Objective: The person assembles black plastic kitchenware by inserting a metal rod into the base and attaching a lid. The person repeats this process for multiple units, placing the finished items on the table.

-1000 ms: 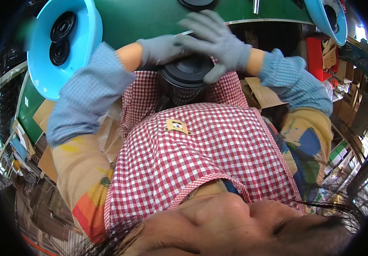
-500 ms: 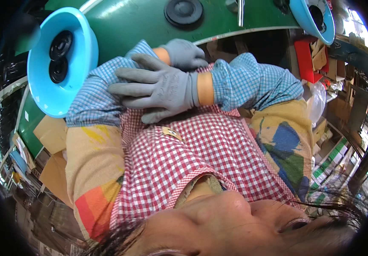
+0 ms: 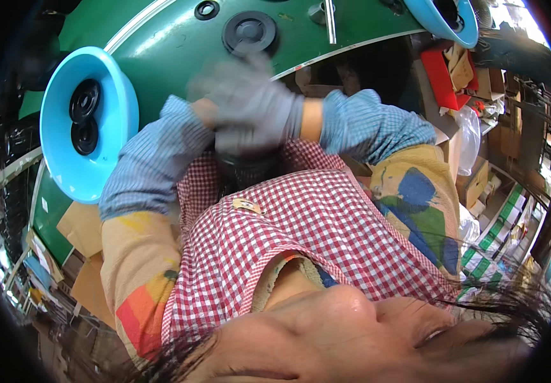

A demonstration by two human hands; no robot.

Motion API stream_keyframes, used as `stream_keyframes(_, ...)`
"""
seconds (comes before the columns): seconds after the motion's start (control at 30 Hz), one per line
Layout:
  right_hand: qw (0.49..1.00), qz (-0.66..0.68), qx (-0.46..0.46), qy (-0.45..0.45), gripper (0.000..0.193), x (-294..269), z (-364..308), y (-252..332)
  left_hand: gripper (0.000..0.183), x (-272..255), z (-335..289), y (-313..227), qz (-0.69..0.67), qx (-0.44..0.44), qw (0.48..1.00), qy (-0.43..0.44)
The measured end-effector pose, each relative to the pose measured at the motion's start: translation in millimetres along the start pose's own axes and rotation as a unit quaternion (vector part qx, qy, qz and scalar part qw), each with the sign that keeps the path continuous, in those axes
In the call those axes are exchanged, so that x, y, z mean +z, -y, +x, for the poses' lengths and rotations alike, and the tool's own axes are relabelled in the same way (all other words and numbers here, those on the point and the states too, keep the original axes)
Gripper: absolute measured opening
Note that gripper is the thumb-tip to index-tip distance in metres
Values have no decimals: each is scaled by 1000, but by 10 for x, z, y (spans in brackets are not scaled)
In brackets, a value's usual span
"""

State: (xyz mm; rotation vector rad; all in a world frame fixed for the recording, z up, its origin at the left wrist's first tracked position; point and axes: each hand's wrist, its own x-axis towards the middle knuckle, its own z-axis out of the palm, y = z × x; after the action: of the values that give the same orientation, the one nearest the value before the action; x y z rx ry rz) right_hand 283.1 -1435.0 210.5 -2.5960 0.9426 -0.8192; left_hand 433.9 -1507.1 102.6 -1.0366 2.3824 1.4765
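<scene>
Both my hands wear grey gloves and are together in front of the apron, smeared by motion. My left hand (image 3: 218, 83) reaches in from the left and is partly covered by my right hand (image 3: 259, 115), which comes from the right. Their fingers cannot be made out. Just below them, against the checked apron (image 3: 288, 210), is a dark, blurred black thing (image 3: 247, 171) whose kind I cannot tell. Beyond the hands, a black round disc (image 3: 250, 33) with a raised rim lies on the green table (image 3: 167, 48). A smaller black ring (image 3: 206, 9) lies farther off.
A blue basin (image 3: 113, 76) at the left holds two black round parts (image 3: 84, 101). Another blue basin (image 3: 425, 16) stands at the far right, near a red box (image 3: 441, 76) with brown pieces. A metal rod (image 3: 331, 22) stands at the table's edge. Cardboard (image 3: 87, 223) is at the left.
The right hand lay spread over the left forearm; now both hands are brought together and blurred. The dark thing below them has come into view. The whole view has shifted slightly.
</scene>
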Motion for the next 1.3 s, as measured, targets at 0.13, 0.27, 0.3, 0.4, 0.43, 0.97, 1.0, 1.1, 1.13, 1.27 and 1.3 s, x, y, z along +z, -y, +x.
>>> stream_keyframes(0.13,870,-389,257,-159,95,-382,-493,-1583,39,-554,-252,30,-206,56,962,-172)
stream_keyframes(0.27,801,-136,581,56,60,-766,-808,-1865,58,-1141,-262,95,-123,-1,982,-142)
stream_keyframes(0.3,805,-121,576,79,45,-942,-701,-1656,62,-1242,-375,-141,-106,-4,985,-137)
stream_keyframes(0.4,845,225,481,57,39,-1202,-837,-1473,48,-1098,-839,-762,58,115,941,-314)
stream_keyframes(0.43,811,263,511,108,43,-1373,-623,-1142,50,-1007,-884,-824,99,140,908,-382)
stream_keyframes(0.97,891,356,161,234,58,-265,-349,-540,35,-523,-1834,-1336,215,10,968,-132)
stream_keyframes(1.0,911,313,125,239,58,-211,-357,-618,36,-460,-1829,-1366,227,54,958,-165)
stream_keyframes(1.1,942,216,4,255,56,-162,-253,-742,31,-285,-1781,-1542,262,59,946,-180)
stream_keyframes(1.13,948,195,-29,249,50,-166,-212,-769,31,-320,-1757,-1566,260,27,956,-135)
stream_keyframes(1.27,948,194,32,252,61,-27,-383,-753,30,-357,-1656,-1447,189,26,973,-128)
stream_keyframes(1.3,943,203,60,256,67,-8,-416,-715,30,-361,-1640,-1349,167,40,976,-137)
